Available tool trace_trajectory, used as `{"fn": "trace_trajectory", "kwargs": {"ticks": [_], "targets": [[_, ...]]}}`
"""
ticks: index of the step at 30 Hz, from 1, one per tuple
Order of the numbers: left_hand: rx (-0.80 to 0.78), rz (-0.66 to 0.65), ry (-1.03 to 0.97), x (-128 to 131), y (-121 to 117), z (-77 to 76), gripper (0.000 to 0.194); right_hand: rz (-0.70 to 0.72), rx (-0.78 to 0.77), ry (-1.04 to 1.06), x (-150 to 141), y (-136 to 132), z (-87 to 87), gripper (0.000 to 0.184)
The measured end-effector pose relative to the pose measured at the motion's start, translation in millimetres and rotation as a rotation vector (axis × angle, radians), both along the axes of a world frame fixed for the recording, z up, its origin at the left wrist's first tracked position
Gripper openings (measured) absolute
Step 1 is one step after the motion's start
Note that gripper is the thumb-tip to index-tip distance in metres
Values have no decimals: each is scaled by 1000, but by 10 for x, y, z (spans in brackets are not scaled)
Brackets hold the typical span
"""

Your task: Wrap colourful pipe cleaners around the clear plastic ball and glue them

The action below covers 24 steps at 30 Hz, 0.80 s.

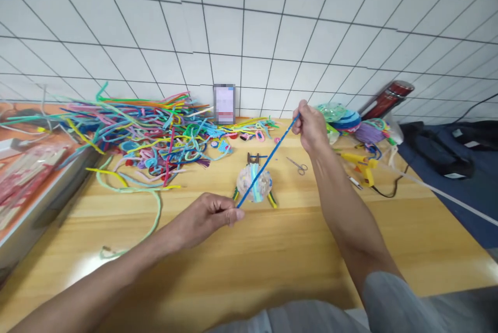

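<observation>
A straight blue pipe cleaner is stretched between my two hands above the wooden table. My left hand pinches its near end. My right hand is closed on its far end, raised higher and farther back. Under the pipe cleaner sits a clear, sparkly ball with a light blue strip wrapped over it and green-yellow pieces sticking out at its base.
A big tangle of coloured pipe cleaners covers the table's far left. Small scissors, a yellow glue gun with cord, finished colourful craft pieces, a red cylinder and an orange box lie around.
</observation>
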State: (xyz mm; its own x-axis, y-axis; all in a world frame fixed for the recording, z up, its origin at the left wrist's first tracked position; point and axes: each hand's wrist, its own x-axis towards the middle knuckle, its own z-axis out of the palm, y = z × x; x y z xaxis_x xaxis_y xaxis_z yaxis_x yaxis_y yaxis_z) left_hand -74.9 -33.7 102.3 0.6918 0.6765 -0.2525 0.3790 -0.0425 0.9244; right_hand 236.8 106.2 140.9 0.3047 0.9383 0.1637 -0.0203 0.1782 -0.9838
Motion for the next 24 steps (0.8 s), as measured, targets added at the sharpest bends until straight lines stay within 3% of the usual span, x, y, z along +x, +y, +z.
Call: {"fn": "trace_trajectory", "kwargs": {"ticks": [5, 9, 15, 20, 24], "targets": [[-98, -111, -23, 195, -228, -74, 65, 45, -6, 115, -84, -39, -7, 63], [14, -112, -19, 392, -305, -71, 60, 92, -28, 302, -113, -20, 55, 59], [76, -61, -55, 574, -344, -54, 56, 53, 16, 480, 39, 23, 138, 56], [20, 64, -141, 600, -236, 99, 59, 114, -41, 403, 231, -66, 147, 46], [14, 147, -231, 594, -6, 283, 61, 11, 1, 174, 247, -411, 53, 49]]}}
